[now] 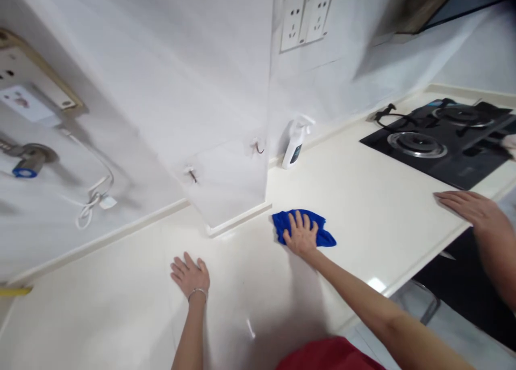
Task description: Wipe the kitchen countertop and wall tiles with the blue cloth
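My right hand [301,236] presses down on a crumpled blue cloth [325,237] on the white countertop [346,193], near the corner of the jutting wall. Its fingers are spread over the fabric rather than wrapped round it; the cloth under the palm is hidden. To the left, my left hand [191,276] lies flat on the same countertop with fingers apart and nothing in it. A thin bracelet circles that wrist. Behind the cloth, a white spray bottle [295,147] stands upright against the wall.
Another person's hand [470,206] rests on the counter's front edge at right; part of another hand shows over the black gas stove [419,144]. Two hooks [191,174] stick out of the jutting wall. A white cable [97,198] and a tap valve [30,163] are at left.
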Demonstrator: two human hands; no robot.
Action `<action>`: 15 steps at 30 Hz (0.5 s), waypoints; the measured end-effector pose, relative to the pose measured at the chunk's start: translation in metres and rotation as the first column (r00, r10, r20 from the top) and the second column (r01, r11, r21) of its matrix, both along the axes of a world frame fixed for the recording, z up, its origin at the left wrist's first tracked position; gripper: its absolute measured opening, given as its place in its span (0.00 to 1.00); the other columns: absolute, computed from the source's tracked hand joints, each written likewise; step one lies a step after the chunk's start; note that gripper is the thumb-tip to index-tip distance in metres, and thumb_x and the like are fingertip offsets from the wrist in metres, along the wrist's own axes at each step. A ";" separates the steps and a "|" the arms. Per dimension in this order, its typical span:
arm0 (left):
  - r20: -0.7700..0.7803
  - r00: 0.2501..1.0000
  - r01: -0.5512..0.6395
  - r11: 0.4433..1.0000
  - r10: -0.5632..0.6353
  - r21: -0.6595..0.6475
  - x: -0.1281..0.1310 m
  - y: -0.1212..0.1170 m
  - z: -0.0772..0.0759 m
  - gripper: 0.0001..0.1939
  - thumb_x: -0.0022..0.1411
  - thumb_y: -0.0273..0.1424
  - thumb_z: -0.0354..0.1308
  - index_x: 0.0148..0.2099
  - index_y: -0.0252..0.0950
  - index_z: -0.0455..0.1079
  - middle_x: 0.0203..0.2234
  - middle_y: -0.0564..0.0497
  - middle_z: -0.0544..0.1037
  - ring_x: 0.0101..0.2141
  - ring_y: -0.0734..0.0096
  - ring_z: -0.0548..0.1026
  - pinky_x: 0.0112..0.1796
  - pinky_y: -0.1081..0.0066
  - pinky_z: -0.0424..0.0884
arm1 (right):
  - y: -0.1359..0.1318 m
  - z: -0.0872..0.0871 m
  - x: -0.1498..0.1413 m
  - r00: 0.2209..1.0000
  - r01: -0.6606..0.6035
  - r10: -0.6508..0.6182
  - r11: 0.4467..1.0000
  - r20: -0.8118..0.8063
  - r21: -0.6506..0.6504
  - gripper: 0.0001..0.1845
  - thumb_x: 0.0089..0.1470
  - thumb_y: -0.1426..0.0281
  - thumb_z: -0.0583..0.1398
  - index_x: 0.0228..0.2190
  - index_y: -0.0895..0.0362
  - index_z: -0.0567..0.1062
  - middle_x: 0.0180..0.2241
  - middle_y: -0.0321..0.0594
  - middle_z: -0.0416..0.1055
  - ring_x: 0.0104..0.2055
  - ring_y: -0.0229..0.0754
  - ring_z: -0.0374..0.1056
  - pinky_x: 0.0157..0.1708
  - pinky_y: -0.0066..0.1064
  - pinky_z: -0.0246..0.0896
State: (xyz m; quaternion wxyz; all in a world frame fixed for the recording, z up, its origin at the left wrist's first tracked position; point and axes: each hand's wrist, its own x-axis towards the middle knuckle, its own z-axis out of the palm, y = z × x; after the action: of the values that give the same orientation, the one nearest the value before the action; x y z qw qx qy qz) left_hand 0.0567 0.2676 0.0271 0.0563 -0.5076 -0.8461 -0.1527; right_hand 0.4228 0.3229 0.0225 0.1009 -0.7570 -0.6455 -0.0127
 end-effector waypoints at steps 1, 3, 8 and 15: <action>0.007 1.000 -0.003 1.000 0.003 -0.004 0.000 0.000 -0.001 0.33 0.68 0.41 0.39 0.68 0.25 0.54 0.68 0.25 0.50 0.69 0.39 0.42 0.63 0.39 0.46 | -0.010 0.002 -0.026 0.998 -0.063 0.062 0.998 -0.016 -0.026 0.36 0.59 0.60 0.47 0.65 0.61 0.57 0.69 0.54 0.47 0.68 0.65 0.43 0.62 0.63 0.35; 0.020 1.000 -0.008 1.000 0.008 -0.014 -0.001 -0.001 -0.002 0.33 0.68 0.40 0.39 0.69 0.25 0.53 0.68 0.26 0.50 0.69 0.39 0.42 0.63 0.39 0.46 | -0.034 0.008 -0.078 0.968 -0.246 0.240 0.965 -0.078 -0.086 0.37 0.58 0.58 0.49 0.66 0.59 0.56 0.70 0.53 0.44 0.69 0.65 0.40 0.63 0.63 0.32; 0.039 0.999 -0.007 1.000 0.008 -0.017 -0.002 -0.002 0.000 0.33 0.68 0.40 0.40 0.68 0.25 0.54 0.68 0.25 0.50 0.69 0.38 0.43 0.63 0.38 0.47 | -0.118 0.020 -0.155 0.619 -0.774 0.714 0.625 -0.327 -0.103 0.41 0.56 0.56 0.53 0.68 0.50 0.50 0.71 0.44 0.40 0.71 0.62 0.36 0.65 0.62 0.27; 0.075 0.997 0.005 0.999 -0.001 -0.053 -0.002 0.000 0.006 0.34 0.67 0.41 0.38 0.68 0.25 0.53 0.68 0.25 0.50 0.68 0.37 0.43 0.64 0.40 0.45 | -0.190 0.023 -0.060 0.372 -0.920 0.809 0.386 -0.456 -0.065 0.40 0.53 0.63 0.53 0.67 0.44 0.53 0.69 0.36 0.49 0.71 0.51 0.43 0.67 0.53 0.33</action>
State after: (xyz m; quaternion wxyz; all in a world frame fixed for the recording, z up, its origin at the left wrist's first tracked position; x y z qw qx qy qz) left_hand 0.0544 0.2673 0.0334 0.0105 -0.5041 -0.8506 -0.1492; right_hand 0.3627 0.1325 0.0454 0.0855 -0.2905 -0.9113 0.2788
